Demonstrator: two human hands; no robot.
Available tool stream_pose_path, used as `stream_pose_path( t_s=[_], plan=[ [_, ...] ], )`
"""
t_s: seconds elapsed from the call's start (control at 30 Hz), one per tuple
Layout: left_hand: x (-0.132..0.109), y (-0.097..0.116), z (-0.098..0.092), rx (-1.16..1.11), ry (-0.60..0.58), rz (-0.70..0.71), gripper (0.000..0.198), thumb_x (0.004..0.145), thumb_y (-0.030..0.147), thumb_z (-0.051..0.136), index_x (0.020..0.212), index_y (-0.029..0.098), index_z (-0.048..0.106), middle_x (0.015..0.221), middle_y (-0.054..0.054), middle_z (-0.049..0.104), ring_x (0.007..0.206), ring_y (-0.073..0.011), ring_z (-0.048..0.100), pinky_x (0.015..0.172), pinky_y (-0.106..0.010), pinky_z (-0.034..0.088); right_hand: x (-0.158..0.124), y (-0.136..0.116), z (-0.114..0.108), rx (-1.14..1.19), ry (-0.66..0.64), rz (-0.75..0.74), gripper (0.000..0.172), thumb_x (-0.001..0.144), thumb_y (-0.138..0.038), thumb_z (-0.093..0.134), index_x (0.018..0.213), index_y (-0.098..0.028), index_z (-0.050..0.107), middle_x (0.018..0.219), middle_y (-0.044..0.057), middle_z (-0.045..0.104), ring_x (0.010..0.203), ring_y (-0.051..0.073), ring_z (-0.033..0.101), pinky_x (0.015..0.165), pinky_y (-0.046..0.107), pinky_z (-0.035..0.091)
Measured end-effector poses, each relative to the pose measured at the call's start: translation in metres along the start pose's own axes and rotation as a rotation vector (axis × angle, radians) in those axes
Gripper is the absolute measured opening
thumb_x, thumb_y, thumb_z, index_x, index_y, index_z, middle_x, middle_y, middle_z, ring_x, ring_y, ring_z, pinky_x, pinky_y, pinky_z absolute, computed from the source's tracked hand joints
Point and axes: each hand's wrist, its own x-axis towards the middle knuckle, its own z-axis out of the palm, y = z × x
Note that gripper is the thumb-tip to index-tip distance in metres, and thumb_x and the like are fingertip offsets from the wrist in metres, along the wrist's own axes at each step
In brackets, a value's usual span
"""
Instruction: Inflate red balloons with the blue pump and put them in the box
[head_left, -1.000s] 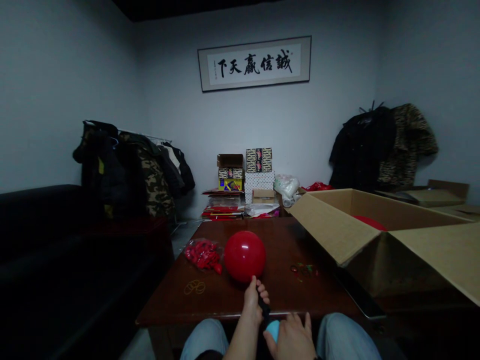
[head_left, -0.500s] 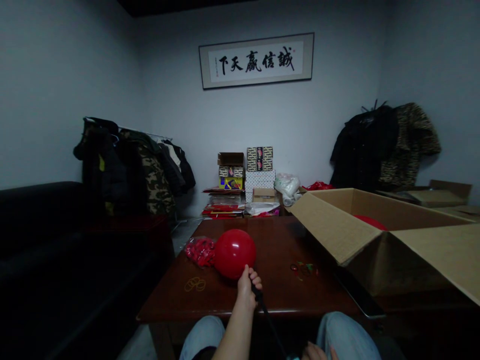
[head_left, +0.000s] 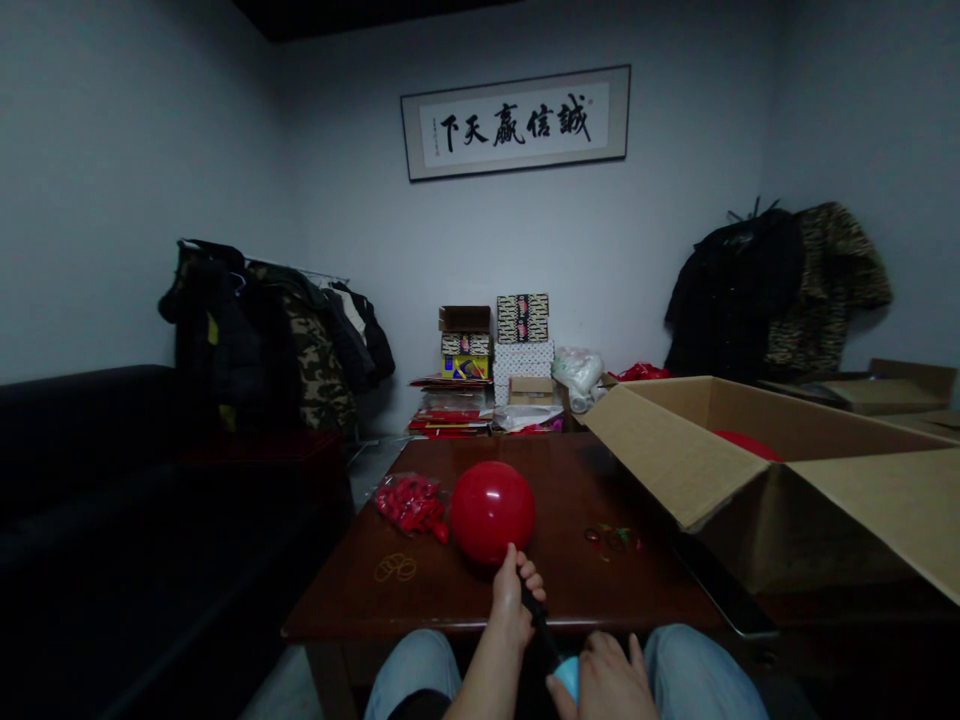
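Note:
An inflated red balloon (head_left: 492, 512) rests over the near middle of the table, its neck toward me. My left hand (head_left: 517, 590) is closed around the balloon's neck and the black front end of a balloon pump (head_left: 567, 676). Lower down, my right hand (head_left: 609, 675) wraps the pump's light blue part, between my knees. Much of that part is hidden by the fingers. Left of the balloon lies a clear bag of uninflated red balloons (head_left: 409, 502), with one sticking out toward me. Yellow rubber bands (head_left: 395, 568) lie nearer the table's front edge.
The brown table (head_left: 337, 600) spans the middle. Small coloured bands (head_left: 615, 538) lie on its right side. A large open cardboard box (head_left: 675, 460) with something red inside stands at right, beside a dark flat phone-like object (head_left: 724, 590). A black sofa (head_left: 90, 480) is at left.
My right hand has risen into view with the pump's blue part, closer to my left hand. The balloon and my left hand have shifted a little to the right.

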Motion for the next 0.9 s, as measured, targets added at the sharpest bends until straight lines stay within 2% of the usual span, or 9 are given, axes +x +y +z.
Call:
stream_pose_path(
  t_s=[0.1, 0.2, 0.33, 0.47, 0.57, 0.7, 0.8, 0.9],
  plan=[
    [-0.002, -0.003, 0.001, 0.005, -0.020, -0.086, 0.032, 0.084, 0.041, 0.051, 0.066, 0.020, 0.036, 0.050, 0.008, 0.031, 0.037, -0.0047, 0.030, 0.038, -0.016, 0.020, 0.011, -0.011, -0.011, 0.000, 0.068, 0.002, 0.046, 0.080, -0.043, 0.039, 0.092, -0.011, 0.070, 0.104, 0.018, 0.065, 0.107, 0.032, 0.053, 0.104, 0.056, 0.021],
    [-0.002, -0.001, 0.000, 0.006, -0.023, -0.126, 0.031, 0.086, 0.040, 0.047, 0.066, 0.019, 0.036, 0.049, 0.007, 0.032, 0.037, -0.0049, 0.030, 0.038, -0.016, 0.021, 0.019, -0.018, -0.013, 0.017, 0.125, -0.005, 0.047, 0.081, -0.044, 0.038, 0.091, -0.010, 0.070, 0.100, 0.018, 0.066, 0.103, 0.032, 0.055, 0.103, 0.056, 0.023],
    [-0.001, 0.004, -0.002, -0.004, -0.011, -0.103, 0.033, 0.086, 0.042, 0.047, 0.066, 0.019, 0.036, 0.048, 0.008, 0.031, 0.036, -0.0048, 0.030, 0.038, -0.015, 0.019, 0.025, -0.020, -0.005, 0.029, 0.071, 0.023, 0.051, 0.081, -0.048, 0.037, 0.095, -0.010, 0.069, 0.109, 0.020, 0.064, 0.111, 0.034, 0.052, 0.103, 0.058, 0.020],
    [0.000, 0.004, -0.002, -0.027, -0.029, -0.102, 0.034, 0.085, 0.041, 0.048, 0.064, 0.019, 0.034, 0.048, 0.008, 0.030, 0.035, -0.0045, 0.028, 0.037, -0.015, 0.018, 0.026, -0.016, 0.000, 0.109, 0.040, 0.020, 0.052, 0.082, -0.049, 0.036, 0.096, -0.011, 0.067, 0.109, 0.019, 0.066, 0.111, 0.033, 0.053, 0.100, 0.057, 0.027],
    [0.001, 0.002, 0.002, -0.005, -0.009, -0.059, 0.034, 0.084, 0.041, 0.051, 0.063, 0.019, 0.034, 0.048, 0.008, 0.029, 0.035, -0.0045, 0.027, 0.036, -0.015, 0.017, 0.022, -0.014, -0.002, 0.109, 0.027, 0.030, 0.053, 0.082, -0.049, 0.036, 0.099, -0.009, 0.066, 0.108, 0.018, 0.066, 0.112, 0.033, 0.053, 0.101, 0.056, 0.027],
    [0.004, 0.006, 0.008, 0.023, -0.004, 0.012, 0.033, 0.083, 0.040, 0.051, 0.064, 0.020, 0.035, 0.048, 0.008, 0.029, 0.034, -0.0044, 0.027, 0.036, -0.016, 0.017, 0.010, -0.012, -0.004, 0.025, 0.052, 0.022, 0.051, 0.081, -0.046, 0.040, 0.102, -0.008, 0.065, 0.117, 0.019, 0.061, 0.122, 0.035, 0.043, 0.106, 0.059, 0.015],
    [0.008, 0.017, 0.010, 0.011, -0.002, 0.052, 0.034, 0.083, 0.039, 0.052, 0.063, 0.020, 0.033, 0.048, 0.009, 0.028, 0.034, -0.0042, 0.027, 0.035, -0.016, 0.017, -0.002, -0.004, -0.002, -0.023, 0.058, 0.001, 0.048, 0.077, -0.045, 0.047, 0.099, -0.007, 0.067, 0.118, 0.021, 0.060, 0.127, 0.037, 0.037, 0.108, 0.060, 0.010],
    [0.013, 0.032, 0.011, -0.006, 0.005, 0.070, 0.033, 0.083, 0.037, 0.052, 0.063, 0.020, 0.032, 0.048, 0.009, 0.028, 0.034, -0.0038, 0.027, 0.035, -0.015, 0.017, -0.014, 0.009, 0.007, -0.065, 0.058, -0.024, 0.042, 0.078, -0.040, 0.047, 0.100, -0.010, 0.067, 0.121, 0.020, 0.059, 0.128, 0.037, 0.036, 0.107, 0.062, 0.013]
  ],
)
